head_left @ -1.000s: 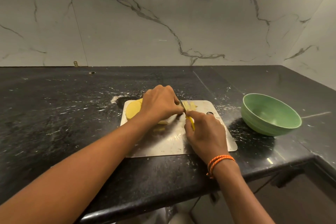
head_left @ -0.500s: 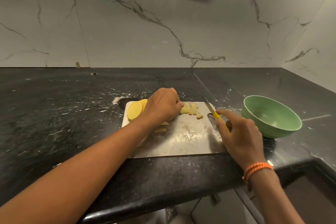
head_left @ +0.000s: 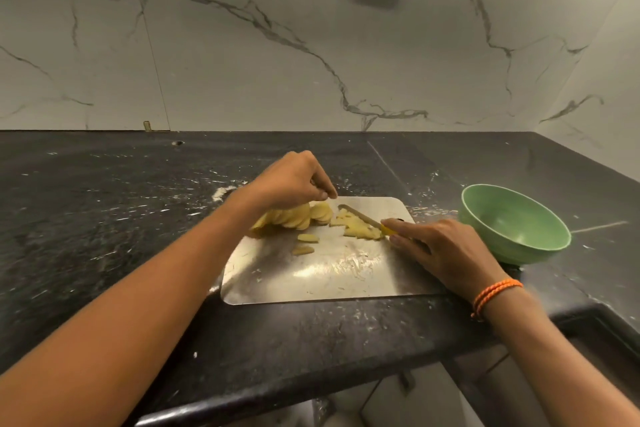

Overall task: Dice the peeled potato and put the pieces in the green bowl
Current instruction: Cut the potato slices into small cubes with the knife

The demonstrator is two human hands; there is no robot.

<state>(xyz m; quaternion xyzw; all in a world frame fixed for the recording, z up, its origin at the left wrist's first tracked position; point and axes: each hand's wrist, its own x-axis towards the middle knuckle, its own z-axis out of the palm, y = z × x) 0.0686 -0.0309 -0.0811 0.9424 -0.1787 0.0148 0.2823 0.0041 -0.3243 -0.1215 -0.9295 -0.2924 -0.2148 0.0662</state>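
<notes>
My right hand [head_left: 446, 253], gripping the knife [head_left: 360, 217], has returned to the diced potato [head_left: 356, 227]; left hand [head_left: 294, 180], now lifted, hangs loosely curled

Dim warm light, glare on the steel board [head_left: 329, 274], wide-angle edge bending.

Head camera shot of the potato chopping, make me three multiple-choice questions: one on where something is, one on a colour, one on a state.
1. Where does the green bowl stand?
A. on the counter, right of the cutting board
B. on the board
C. left of the board

2. What colour is the knife handle?
A. red
B. yellow
C. black

3. What is in the bowl?
A. diced potato
B. water
C. nothing visible

Answers:
1 A, the bowl sits on the dark counter past the board's right edge.
2 B, yellow shows at the right hand.
3 C, the potato pieces and potato slices lie on the board.
</notes>
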